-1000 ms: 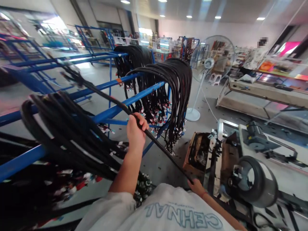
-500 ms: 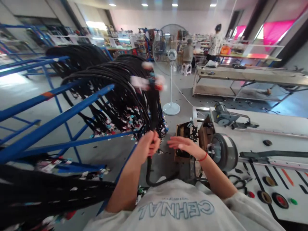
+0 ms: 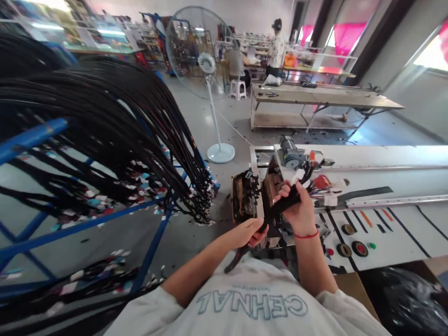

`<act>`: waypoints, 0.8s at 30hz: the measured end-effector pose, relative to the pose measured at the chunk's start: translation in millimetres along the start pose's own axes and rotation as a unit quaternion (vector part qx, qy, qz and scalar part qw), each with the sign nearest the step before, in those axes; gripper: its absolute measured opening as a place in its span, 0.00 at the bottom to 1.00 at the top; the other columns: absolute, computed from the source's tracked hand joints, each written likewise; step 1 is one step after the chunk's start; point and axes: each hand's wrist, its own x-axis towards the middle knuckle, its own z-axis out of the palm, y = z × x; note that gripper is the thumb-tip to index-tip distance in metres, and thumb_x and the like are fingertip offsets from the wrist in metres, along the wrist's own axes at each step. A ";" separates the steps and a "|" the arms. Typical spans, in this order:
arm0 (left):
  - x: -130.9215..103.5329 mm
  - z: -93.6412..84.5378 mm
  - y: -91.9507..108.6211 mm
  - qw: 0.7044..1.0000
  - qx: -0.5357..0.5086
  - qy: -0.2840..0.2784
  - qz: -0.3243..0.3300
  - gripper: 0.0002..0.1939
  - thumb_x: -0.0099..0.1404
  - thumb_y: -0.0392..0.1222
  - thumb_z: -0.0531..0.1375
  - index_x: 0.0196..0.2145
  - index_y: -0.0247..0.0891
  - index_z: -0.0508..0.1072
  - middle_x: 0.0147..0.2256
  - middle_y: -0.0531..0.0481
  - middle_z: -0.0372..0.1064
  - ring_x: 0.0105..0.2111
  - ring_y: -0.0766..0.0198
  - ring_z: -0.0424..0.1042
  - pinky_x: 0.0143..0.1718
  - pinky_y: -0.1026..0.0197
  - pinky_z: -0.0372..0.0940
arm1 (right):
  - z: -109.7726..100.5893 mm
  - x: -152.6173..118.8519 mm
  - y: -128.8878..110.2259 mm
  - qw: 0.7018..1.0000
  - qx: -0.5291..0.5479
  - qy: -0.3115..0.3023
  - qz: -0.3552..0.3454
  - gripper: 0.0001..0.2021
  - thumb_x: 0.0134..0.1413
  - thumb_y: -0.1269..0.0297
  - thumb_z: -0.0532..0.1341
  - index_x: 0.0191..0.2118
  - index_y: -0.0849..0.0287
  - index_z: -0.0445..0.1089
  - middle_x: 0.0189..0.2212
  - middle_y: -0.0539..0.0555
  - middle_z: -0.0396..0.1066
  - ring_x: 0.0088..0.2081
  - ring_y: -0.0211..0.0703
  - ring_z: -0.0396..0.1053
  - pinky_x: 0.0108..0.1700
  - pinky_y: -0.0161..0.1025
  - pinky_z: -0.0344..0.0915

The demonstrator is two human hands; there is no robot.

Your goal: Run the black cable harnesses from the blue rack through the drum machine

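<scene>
A black wire harness (image 3: 284,204) runs between my two hands in front of my chest. My left hand (image 3: 252,232) is closed round its lower part, and a loose tail hangs below toward my shirt. Higher up and to the right, my right hand (image 3: 300,208) wraps round the harness close to its connector end. White and red connectors (image 3: 321,182) stick out past that hand, over the near edge of the white workbench (image 3: 378,158). A grey power tool (image 3: 292,153) sits on the bench just behind the connectors.
Many black harnesses (image 3: 115,107) hang over a blue rack (image 3: 31,139) at left. A white pedestal fan (image 3: 214,112) stands ahead. Tape rolls (image 3: 360,248) and strips lie on the bench. An open carton (image 3: 241,198) is by its left end; black plastic (image 3: 409,298) lies lower right. Two people are farther back.
My view has turned right. The harness has moved from beside the rack to the bench's left end. My right hand, open and empty before, now grips it, while my left hand keeps hold.
</scene>
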 end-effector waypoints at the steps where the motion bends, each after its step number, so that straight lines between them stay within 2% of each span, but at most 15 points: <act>1: -0.2 -2.6 -0.9 0.999 -0.022 -0.034 -0.013 0.31 0.59 0.73 0.52 0.26 0.39 0.58 0.19 0.62 0.43 0.17 0.74 0.42 0.17 0.68 0.40 | -5.9 1.7 -7.2 1.000 0.002 0.025 -0.014 0.15 0.46 0.55 0.69 0.35 0.55 0.67 0.25 0.45 0.64 0.26 0.33 0.64 0.31 0.34 0.68; 3: -4.4 -12.8 3.4 0.993 -0.043 -0.103 -0.048 0.29 0.59 0.69 0.56 0.26 0.38 0.58 0.20 0.61 0.44 0.17 0.74 0.41 0.17 0.68 0.39 | -17.8 4.1 -12.3 0.995 -0.027 0.080 -0.058 0.15 0.46 0.53 0.69 0.34 0.56 0.67 0.25 0.45 0.65 0.25 0.34 0.65 0.28 0.34 0.67; 6: -17.9 -41.4 20.7 0.978 -0.012 -0.166 -0.128 0.28 0.57 0.68 0.59 0.27 0.38 0.62 0.20 0.60 0.46 0.18 0.73 0.41 0.17 0.67 0.39 | -30.7 2.3 5.2 0.980 -0.137 0.122 -0.080 0.16 0.45 0.51 0.69 0.31 0.57 0.68 0.21 0.46 0.64 0.22 0.34 0.62 0.25 0.34 0.64; 8: -30.6 -66.9 33.6 0.966 0.066 -0.170 -0.184 0.27 0.56 0.68 0.60 0.29 0.37 0.67 0.20 0.59 0.49 0.18 0.72 0.44 0.17 0.66 0.40 | -35.1 -3.6 29.7 0.973 -0.208 0.099 -0.021 0.15 0.45 0.52 0.69 0.29 0.58 0.69 0.21 0.48 0.66 0.21 0.35 0.61 0.24 0.35 0.63; 10: -44.7 -93.6 43.0 0.945 0.153 -0.173 -0.231 0.26 0.57 0.66 0.61 0.30 0.38 0.70 0.21 0.56 0.54 0.18 0.70 0.49 0.17 0.66 0.43 | -37.9 -12.3 59.1 0.970 -0.220 0.052 0.090 0.15 0.44 0.53 0.69 0.29 0.60 0.70 0.21 0.49 0.66 0.22 0.35 0.60 0.24 0.34 0.61; 12: -58.3 -118.1 46.1 0.928 0.194 -0.187 -0.256 0.23 0.60 0.63 0.60 0.31 0.38 0.72 0.23 0.54 0.60 0.19 0.70 0.53 0.17 0.65 0.46 | -41.7 -20.8 88.6 0.967 -0.160 0.020 0.198 0.15 0.44 0.54 0.68 0.31 0.62 0.71 0.19 0.47 0.63 0.22 0.33 0.58 0.24 0.32 0.58; 14: -68.0 -138.0 42.1 0.928 0.187 -0.188 -0.261 0.21 0.61 0.61 0.60 0.34 0.39 0.73 0.25 0.53 0.62 0.19 0.70 0.53 0.18 0.66 0.47 | -48.3 -24.6 113.8 0.972 -0.073 0.039 0.220 0.15 0.46 0.53 0.65 0.32 0.62 0.70 0.17 0.44 0.56 0.20 0.32 0.53 0.22 0.31 0.55; 16: -69.4 -152.5 31.8 0.942 0.160 -0.163 -0.246 0.21 0.61 0.61 0.60 0.36 0.39 0.74 0.24 0.54 0.61 0.19 0.71 0.52 0.18 0.67 0.47 | -58.5 -19.3 131.5 0.983 -0.011 0.117 0.145 0.15 0.49 0.51 0.62 0.31 0.60 0.67 0.16 0.42 0.50 0.19 0.31 0.49 0.20 0.30 0.52; 18: -59.1 -161.7 18.6 0.959 0.138 -0.124 -0.215 0.22 0.61 0.62 0.59 0.36 0.38 0.74 0.24 0.55 0.59 0.19 0.72 0.50 0.17 0.68 0.44 | -70.7 -3.2 139.8 0.977 0.012 0.209 0.036 0.14 0.51 0.50 0.61 0.31 0.57 0.65 0.17 0.42 0.50 0.18 0.32 0.50 0.20 0.31 0.54; 20: -37.5 -166.2 6.7 0.969 0.141 -0.089 -0.182 0.24 0.59 0.63 0.60 0.35 0.37 0.72 0.23 0.57 0.57 0.18 0.73 0.48 0.17 0.69 0.43 | -81.6 21.5 140.0 0.958 0.018 0.285 -0.039 0.14 0.52 0.50 0.61 0.31 0.55 0.62 0.19 0.44 0.55 0.19 0.33 0.54 0.21 0.32 0.59; 24: 21.8 -161.3 -5.5 0.973 0.201 -0.044 -0.109 0.27 0.58 0.66 0.58 0.36 0.36 0.70 0.21 0.59 0.55 0.18 0.72 0.50 0.17 0.69 0.44 | -91.8 66.9 134.7 0.912 -0.006 0.396 -0.108 0.17 0.53 0.44 0.57 0.34 0.54 0.62 0.27 0.49 0.69 0.27 0.37 0.67 0.30 0.35 0.68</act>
